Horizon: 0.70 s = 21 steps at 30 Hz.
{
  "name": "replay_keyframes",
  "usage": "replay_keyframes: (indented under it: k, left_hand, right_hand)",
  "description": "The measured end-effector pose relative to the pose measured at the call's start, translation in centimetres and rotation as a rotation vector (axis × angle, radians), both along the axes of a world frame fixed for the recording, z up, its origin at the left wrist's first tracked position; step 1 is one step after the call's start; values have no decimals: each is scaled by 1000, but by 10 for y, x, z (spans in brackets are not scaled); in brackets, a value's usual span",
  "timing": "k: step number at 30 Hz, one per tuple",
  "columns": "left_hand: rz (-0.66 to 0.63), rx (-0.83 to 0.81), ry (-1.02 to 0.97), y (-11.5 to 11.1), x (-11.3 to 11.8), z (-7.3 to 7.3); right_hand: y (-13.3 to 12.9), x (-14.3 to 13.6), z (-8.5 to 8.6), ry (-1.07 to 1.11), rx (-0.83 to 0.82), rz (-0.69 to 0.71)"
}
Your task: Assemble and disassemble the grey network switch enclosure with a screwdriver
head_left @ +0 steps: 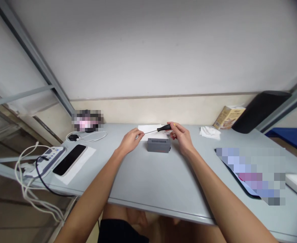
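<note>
A screwdriver (164,128) with a black handle and a thin metal shaft is held almost level above the desk. My right hand (181,136) grips the end of its handle. At the other end, the fingers of my left hand (131,140) pinch the tip of the shaft; whether a small part sits there is too small to tell. Just below the screwdriver, a dark grey box-shaped device (158,145) with a row of vent slots rests on the desk. Behind it lies a white sheet (149,129), partly covered by the hands and tool.
On the left of the grey desk (161,182) are a phone (70,160) on white paper, a power strip (48,161) and loose cables. To the right stand crumpled tissue (210,132), a yellow carton (228,117), a black slanted object (261,111) and a blurred-out flat item (247,173).
</note>
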State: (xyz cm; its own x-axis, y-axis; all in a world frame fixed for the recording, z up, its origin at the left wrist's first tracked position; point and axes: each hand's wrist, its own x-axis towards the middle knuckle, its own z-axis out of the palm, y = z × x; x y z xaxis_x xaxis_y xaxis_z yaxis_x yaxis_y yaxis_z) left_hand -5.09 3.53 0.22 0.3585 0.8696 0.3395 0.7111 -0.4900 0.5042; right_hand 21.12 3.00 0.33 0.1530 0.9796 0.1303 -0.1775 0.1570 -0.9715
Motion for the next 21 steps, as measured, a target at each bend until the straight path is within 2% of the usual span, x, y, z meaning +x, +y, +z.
replay_keyframes:
  k: [13, 21]
  left_hand:
    - [-6, -8, -4, 0, 0, 1]
    - [-23, -13, -114, 3, 2, -2]
  right_hand:
    - [-1, 1, 1, 10, -2, -18]
    - [-1, 2, 3, 9, 8, -14]
